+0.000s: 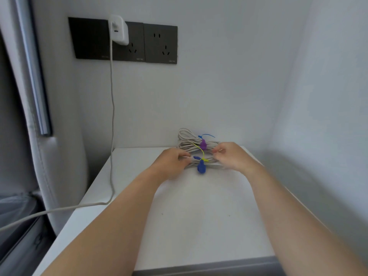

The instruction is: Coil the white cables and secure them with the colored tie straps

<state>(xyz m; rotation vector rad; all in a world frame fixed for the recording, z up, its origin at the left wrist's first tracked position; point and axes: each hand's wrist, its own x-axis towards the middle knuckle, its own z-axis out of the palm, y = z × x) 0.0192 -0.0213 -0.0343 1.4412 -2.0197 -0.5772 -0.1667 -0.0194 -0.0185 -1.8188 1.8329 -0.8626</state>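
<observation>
Several coiled white cables lie side by side at the far end of the white table, close to the wall. The nearest coil carries a dark blue tie strap and a yellow tie strap that arcs upward. My left hand grips its left end and my right hand grips its right end. Behind it lies a coil with a purple strap, and at the back a coil with a light blue strap.
A white charger sits in dark wall sockets. Its cable hangs down, crosses the table's left edge and runs off to the left. A grey padded panel stands on the left, and a wall closes the right.
</observation>
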